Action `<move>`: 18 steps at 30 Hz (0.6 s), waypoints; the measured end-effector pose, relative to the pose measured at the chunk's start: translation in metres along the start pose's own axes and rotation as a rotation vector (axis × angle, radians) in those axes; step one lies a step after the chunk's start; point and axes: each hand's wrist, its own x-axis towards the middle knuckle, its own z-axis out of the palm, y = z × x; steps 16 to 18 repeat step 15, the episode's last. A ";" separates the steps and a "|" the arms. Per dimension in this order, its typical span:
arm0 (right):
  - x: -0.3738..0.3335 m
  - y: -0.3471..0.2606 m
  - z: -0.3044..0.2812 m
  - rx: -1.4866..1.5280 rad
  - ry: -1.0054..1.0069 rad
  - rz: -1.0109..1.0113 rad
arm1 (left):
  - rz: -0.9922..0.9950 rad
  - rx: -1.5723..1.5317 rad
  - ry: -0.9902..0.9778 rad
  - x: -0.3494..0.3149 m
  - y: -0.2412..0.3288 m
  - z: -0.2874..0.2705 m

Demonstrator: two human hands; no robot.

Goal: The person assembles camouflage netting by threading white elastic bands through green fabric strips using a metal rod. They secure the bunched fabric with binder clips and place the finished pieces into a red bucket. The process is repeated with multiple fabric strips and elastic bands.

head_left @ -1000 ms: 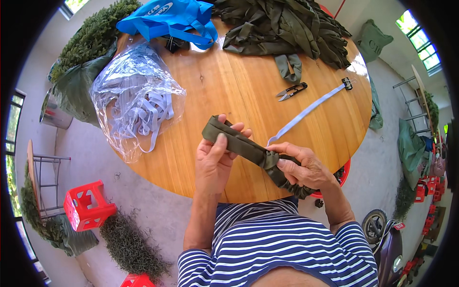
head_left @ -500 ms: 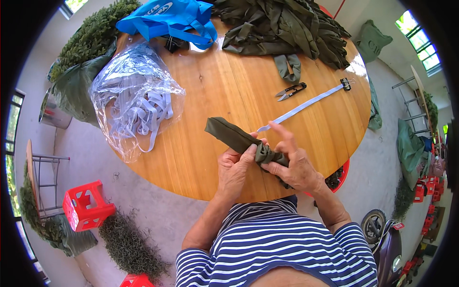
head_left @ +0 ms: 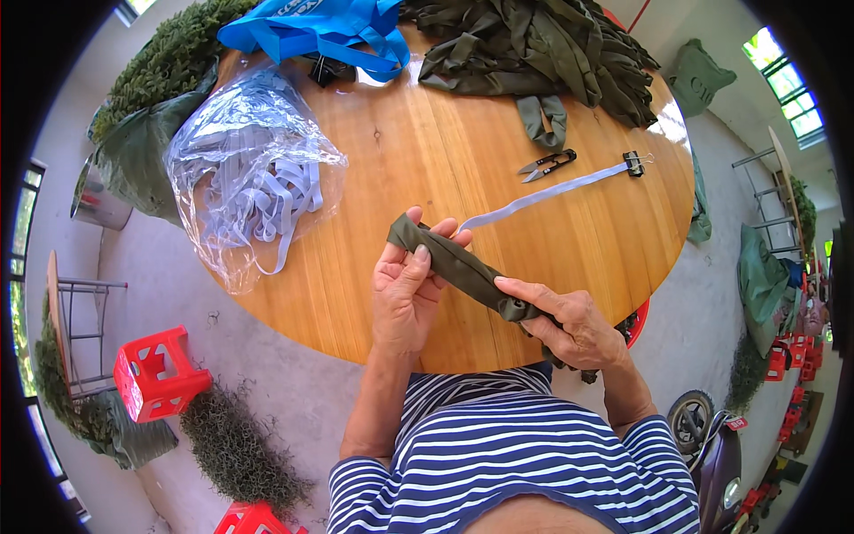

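Observation:
A narrow olive-green fabric tube (head_left: 458, 271) stretches slantwise between my hands, above the near edge of the table. My left hand (head_left: 405, 298) pinches its far-left end between thumb and fingers. Gathered folds at the other end are gripped by my right hand (head_left: 574, 327), its index finger lying along the cloth. A pale elastic band (head_left: 551, 189) runs from beside my left fingertips to a black binder clip (head_left: 633, 164) on the table's right side; its near end is hidden behind the fingers and cloth. Thread snips (head_left: 547, 165) lie just beyond the band, near a green fabric loop (head_left: 543, 125).
The round wooden table (head_left: 374, 187) bears a clear plastic bag (head_left: 253, 178) of pale elastic at left, a blue bag (head_left: 316, 36) and a heap of olive fabric (head_left: 534, 53) at the back. Red stools (head_left: 162, 374) and dark artificial greenery (head_left: 240, 445) occupy the floor.
My left hand has moved up and left along the tube to its end. My right hand has shifted right and down, drawing the bunched cloth out longer and straighter.

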 end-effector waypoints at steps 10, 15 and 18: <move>0.012 0.016 0.025 0.179 0.206 0.020 | -0.125 0.103 -0.057 -0.014 -0.037 0.006; 0.014 0.009 0.011 0.358 0.139 0.155 | -0.427 0.356 -0.158 -0.010 -0.009 -0.004; 0.014 0.009 0.011 0.358 0.139 0.155 | -0.427 0.356 -0.158 -0.010 -0.009 -0.004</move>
